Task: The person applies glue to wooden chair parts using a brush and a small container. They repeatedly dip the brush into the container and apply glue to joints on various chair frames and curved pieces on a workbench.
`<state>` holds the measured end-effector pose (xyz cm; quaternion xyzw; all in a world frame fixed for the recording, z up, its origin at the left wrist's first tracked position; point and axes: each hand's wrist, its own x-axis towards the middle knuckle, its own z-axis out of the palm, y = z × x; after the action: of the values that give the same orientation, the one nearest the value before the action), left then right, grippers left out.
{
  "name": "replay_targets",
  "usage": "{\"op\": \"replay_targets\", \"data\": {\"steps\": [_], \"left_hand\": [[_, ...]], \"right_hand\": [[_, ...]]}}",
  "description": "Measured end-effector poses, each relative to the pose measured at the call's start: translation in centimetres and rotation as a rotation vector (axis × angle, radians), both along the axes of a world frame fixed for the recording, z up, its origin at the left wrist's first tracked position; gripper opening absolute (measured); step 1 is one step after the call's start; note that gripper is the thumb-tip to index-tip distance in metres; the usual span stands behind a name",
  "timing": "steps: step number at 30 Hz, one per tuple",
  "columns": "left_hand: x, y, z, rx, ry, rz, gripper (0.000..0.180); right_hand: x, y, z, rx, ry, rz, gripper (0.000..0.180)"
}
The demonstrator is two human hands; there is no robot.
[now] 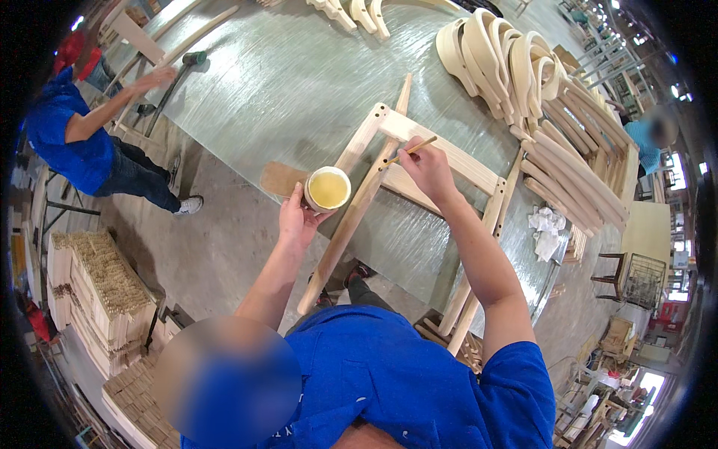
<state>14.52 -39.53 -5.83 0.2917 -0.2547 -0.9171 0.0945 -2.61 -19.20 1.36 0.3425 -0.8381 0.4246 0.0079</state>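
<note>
My left hand (298,217) is wrapped round a small pale pot (329,188) of yellow liquid, held beside the wooden frame. My right hand (426,172) pinches a thin stick (419,147); whether it has bristles I cannot make out. The stick's lower end meets a wooden leg (364,198) near dark holes. That leg belongs to a pale wooden chair frame (441,153) with crossbars and dark holes at its corners, lying on the table. Behind the pot juts a flat brown piece (280,179), partly hidden by my left fingers.
The table (284,97) has a shiny, film-like cover. Curved wooden parts (493,60) and long rails (572,179) are heaped at right, near crumpled white cloth or paper (546,228). A person in blue (71,142) works at far left. Stacked wood (101,299) stands at lower left.
</note>
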Motion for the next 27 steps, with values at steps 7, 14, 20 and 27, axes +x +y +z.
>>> {"op": "replay_targets", "data": {"steps": [7, 14, 20, 27], "left_hand": [[-0.1, 0.8, 0.6, -0.013, -0.029, 0.007, 0.034], [-0.4, 1.3, 0.3, -0.03, -0.028, -0.068, 0.038], [-0.5, 1.5, -0.1, -0.037, -0.007, -0.096, 0.041], [-1.5, 2.4, 0.8, -0.057, -0.075, -0.041, 0.033]], "right_hand": [[-1.1, -0.1, -0.7, -0.004, 0.016, -0.048, 0.016], [-1.6, -0.9, -1.9, 0.014, 0.019, 0.005, 0.013], [-2.3, -1.0, -1.9, 0.089, 0.03, 0.058, 0.014], [-1.9, 0.4, -0.9, 0.168, 0.072, 0.013, 0.015]]}}
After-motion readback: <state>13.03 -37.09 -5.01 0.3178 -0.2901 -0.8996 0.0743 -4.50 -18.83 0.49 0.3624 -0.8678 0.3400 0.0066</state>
